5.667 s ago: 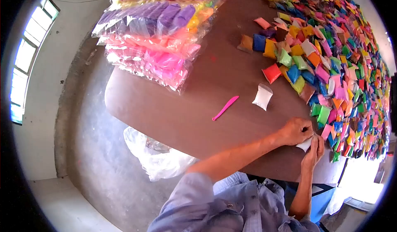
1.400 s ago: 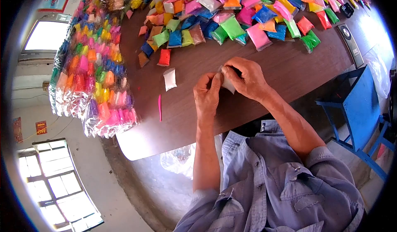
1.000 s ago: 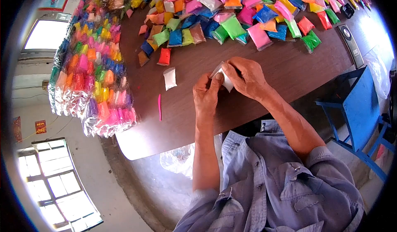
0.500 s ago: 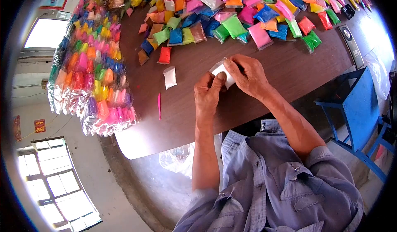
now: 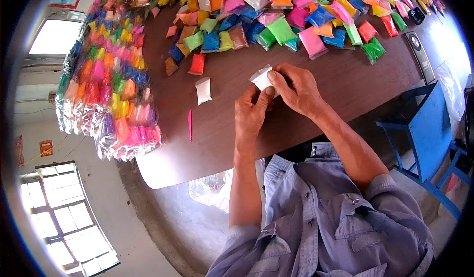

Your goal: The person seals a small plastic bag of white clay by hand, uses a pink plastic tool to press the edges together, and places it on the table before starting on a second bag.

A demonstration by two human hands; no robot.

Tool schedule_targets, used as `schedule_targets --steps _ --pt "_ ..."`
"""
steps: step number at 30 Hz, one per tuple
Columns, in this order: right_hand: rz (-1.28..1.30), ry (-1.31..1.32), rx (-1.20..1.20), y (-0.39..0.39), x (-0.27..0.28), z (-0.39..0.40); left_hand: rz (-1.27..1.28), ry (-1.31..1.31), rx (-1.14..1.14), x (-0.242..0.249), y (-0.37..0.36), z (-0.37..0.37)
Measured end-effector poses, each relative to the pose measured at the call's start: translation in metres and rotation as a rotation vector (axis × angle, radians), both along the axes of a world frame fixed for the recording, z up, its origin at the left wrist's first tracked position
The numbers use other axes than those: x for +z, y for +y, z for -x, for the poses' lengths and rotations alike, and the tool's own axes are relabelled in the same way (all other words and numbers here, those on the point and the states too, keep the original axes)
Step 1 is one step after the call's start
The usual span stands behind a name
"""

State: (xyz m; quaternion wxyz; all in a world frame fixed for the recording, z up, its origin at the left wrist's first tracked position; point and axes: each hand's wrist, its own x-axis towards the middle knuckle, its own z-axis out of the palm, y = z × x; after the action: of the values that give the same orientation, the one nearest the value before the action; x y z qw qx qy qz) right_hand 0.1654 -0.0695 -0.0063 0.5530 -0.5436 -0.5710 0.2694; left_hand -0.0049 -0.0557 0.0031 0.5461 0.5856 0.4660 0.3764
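Note:
Between my two hands is a small white packet (image 5: pixel 261 78) with a clear wrapper edge at its upper left. My left hand (image 5: pixel 251 111) pinches its lower side with thumb and fingers. On its right side, my right hand (image 5: pixel 295 90) grips it, thumb on top. Another white packet (image 5: pixel 203 90) lies flat on the brown table (image 5: pixel 222 124) to the left of my hands. Below that packet lies a thin pink tool (image 5: pixel 190 125). A red packet (image 5: pixel 197 64) rests just above it.
Many colourful packets (image 5: pixel 281 30) are heaped along the table's far side. Strips of bagged colourful pieces (image 5: pixel 123 89) cover the left end. A metal device (image 5: pixel 419 54) lies at the right, near a black object (image 5: pixel 416 15). A blue stool (image 5: pixel 429 128) stands beside the table.
The white packet between my hands has turned and shows more of its upper left part. My left hand has shifted slightly right and its thumb has moved.

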Motion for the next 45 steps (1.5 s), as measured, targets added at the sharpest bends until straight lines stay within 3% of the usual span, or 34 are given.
schedule_targets --steps 6,26,32,37,45 --pt "0.05 0.098 -0.023 0.0 -0.002 0.001 -0.008 0.013 -0.05 0.004 0.0 -0.002" --pt "0.034 0.058 0.028 0.0 -0.004 0.0 0.014 -0.029 0.049 0.0 -0.001 -0.004" --pt "0.034 0.066 0.025 0.0 -0.002 -0.001 0.025 0.13 0.05 0.012 -0.002 -0.004" --pt "0.057 0.134 0.04 0.001 -0.004 -0.001 -0.005 -0.035 -0.018 0.004 0.001 0.002" --pt "0.057 0.056 0.032 0.0 -0.003 -0.002 0.04 -0.007 0.008 0.007 0.0 0.001"
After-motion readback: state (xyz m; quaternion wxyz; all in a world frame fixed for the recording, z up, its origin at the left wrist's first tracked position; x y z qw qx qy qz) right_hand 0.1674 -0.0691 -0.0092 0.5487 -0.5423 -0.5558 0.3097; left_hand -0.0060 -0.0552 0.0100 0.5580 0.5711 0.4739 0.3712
